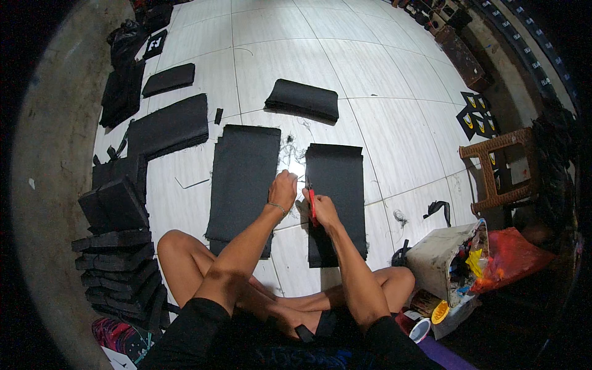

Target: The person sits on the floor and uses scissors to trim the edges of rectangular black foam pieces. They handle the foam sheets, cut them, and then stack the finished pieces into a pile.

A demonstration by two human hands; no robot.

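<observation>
2 bare hands work close together near the middle of the view, above a white tiled floor (394, 154). At 9 o'clock of the pair, the left hand (283, 190) is clenched, fingers curled in beside the frayed black stack (243, 179); whether it pinches a thread I cannot tell. At 3 o'clock of it, the right hand (322, 209) grasps red-handled scissors (312, 206), their blades pointing towards 12 o'clock along the near-side edge of the long black stack (338, 185), which lies flat on the floor at about 4 o'clock from the centre. Loose threads (290, 148) litter the gap between these 2 stacks. At 12 o'clock lies a folded black bundle (302, 102); at 10 o'clock, a wide black pile (169, 126). Around 8 o'clock, dark bundles (117, 271) are heaped in layers. A brown woven stool (499, 194) is at 3 o'clock, with a whitish bin (431, 256) at 4 o'clock, a red bag (515, 259) beside it.
</observation>
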